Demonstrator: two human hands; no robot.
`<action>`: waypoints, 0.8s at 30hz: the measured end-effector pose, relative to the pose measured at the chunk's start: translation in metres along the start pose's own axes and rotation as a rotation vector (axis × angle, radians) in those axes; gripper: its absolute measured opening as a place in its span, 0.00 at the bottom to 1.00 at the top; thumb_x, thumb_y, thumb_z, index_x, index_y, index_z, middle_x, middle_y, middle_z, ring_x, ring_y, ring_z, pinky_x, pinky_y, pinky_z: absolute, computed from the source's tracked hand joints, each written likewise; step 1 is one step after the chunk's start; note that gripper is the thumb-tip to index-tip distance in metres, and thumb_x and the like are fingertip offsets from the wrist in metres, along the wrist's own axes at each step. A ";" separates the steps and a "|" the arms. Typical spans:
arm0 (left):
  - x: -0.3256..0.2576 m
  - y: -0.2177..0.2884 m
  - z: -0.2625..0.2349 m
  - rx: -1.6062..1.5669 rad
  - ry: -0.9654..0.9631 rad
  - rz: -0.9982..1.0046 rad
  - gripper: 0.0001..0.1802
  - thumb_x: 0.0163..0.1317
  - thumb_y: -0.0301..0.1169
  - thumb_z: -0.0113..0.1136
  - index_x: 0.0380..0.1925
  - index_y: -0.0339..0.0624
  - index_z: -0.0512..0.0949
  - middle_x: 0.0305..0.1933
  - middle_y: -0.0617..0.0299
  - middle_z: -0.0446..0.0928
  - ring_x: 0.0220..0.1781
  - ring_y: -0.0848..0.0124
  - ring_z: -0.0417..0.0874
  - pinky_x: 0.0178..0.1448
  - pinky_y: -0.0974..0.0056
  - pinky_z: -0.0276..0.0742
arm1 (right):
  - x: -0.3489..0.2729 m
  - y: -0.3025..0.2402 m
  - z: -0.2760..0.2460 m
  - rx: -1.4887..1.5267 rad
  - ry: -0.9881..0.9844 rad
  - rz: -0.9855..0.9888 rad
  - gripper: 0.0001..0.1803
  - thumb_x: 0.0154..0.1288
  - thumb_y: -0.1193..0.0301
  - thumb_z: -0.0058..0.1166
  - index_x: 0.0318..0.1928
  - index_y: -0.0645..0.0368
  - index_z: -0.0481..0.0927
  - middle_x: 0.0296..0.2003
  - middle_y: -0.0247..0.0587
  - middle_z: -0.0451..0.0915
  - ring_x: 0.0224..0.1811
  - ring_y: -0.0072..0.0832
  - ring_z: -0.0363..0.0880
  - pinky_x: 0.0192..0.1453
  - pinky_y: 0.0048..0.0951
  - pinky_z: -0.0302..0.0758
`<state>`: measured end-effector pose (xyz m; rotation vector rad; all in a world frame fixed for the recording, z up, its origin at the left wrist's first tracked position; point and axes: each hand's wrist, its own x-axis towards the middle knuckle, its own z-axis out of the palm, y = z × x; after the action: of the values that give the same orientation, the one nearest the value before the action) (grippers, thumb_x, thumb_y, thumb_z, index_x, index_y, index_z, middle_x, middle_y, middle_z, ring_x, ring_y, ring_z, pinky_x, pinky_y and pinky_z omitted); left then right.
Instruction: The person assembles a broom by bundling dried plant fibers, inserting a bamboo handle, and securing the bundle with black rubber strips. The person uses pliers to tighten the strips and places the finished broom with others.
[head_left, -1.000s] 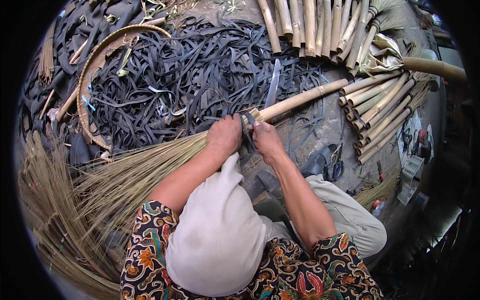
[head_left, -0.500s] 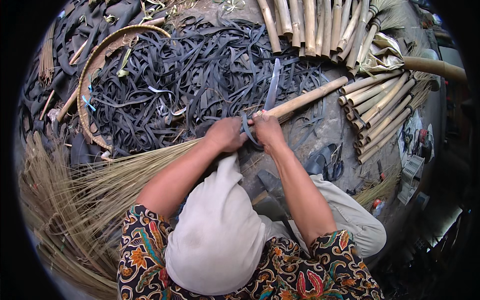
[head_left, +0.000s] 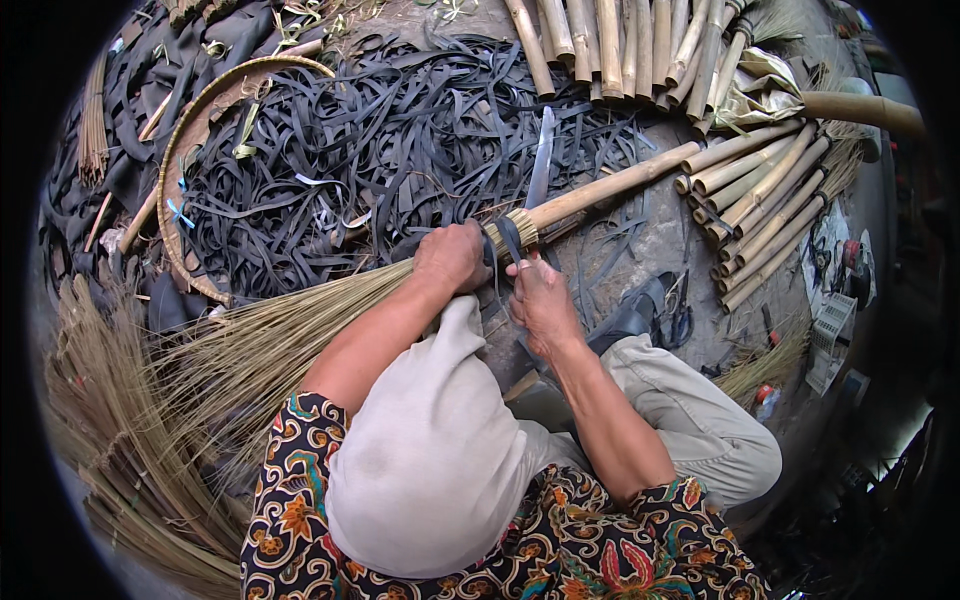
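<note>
Across my lap lies a broom, its straw fanning out to the left and its bamboo handle pointing to the upper right. My left hand is wrapped round the bound straw just below the handle. A dark rubber strip loops over the straw's cut ends. Just right of that loop, my right hand is closed in a pinch on the strip, whose end is hidden by the fingers. Beyond the broom a long blade stands up, its lower part hidden behind the handle.
A heap of dark rubber strips spreads beyond the broom, beside a woven tray's rim. Bamboo-handled brooms lie to the right, more handles at the far side. Loose straw is at left. Scissors lie near my knee.
My right hand has moved down toward me, away from the handle, uncovering the straw's cut ends and the looped strip. My left hand still grips the broom.
</note>
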<state>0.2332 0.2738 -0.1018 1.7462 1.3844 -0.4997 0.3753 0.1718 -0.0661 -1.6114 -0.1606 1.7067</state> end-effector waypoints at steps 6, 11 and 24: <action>0.014 -0.022 0.010 -0.032 -0.014 0.112 0.31 0.49 0.46 0.78 0.46 0.33 0.84 0.50 0.37 0.87 0.55 0.42 0.89 0.62 0.46 0.83 | -0.002 0.018 -0.025 0.042 -0.054 0.144 0.13 0.86 0.60 0.49 0.49 0.56 0.77 0.19 0.20 0.58 0.13 0.13 0.52 0.18 0.22 0.52; 0.027 -0.043 0.004 -0.975 -0.889 0.174 0.28 0.55 0.43 0.80 0.52 0.38 0.86 0.48 0.64 0.87 0.47 0.72 0.84 0.58 0.64 0.78 | 0.024 0.015 -0.044 0.214 -0.289 0.219 0.22 0.80 0.52 0.60 0.32 0.45 0.65 0.18 0.18 0.57 0.12 0.13 0.52 0.17 0.23 0.48; 0.006 -0.026 -0.003 -0.469 -0.385 0.187 0.34 0.47 0.47 0.80 0.51 0.34 0.85 0.50 0.43 0.89 0.53 0.49 0.89 0.60 0.55 0.82 | 0.050 0.007 -0.015 0.089 -0.045 0.197 0.23 0.78 0.51 0.63 0.29 0.43 0.67 0.17 0.18 0.59 0.12 0.13 0.54 0.15 0.23 0.49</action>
<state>0.2104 0.2816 -0.1139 1.2980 0.9598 -0.3493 0.3903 0.1902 -0.1131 -1.5657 0.0540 1.8731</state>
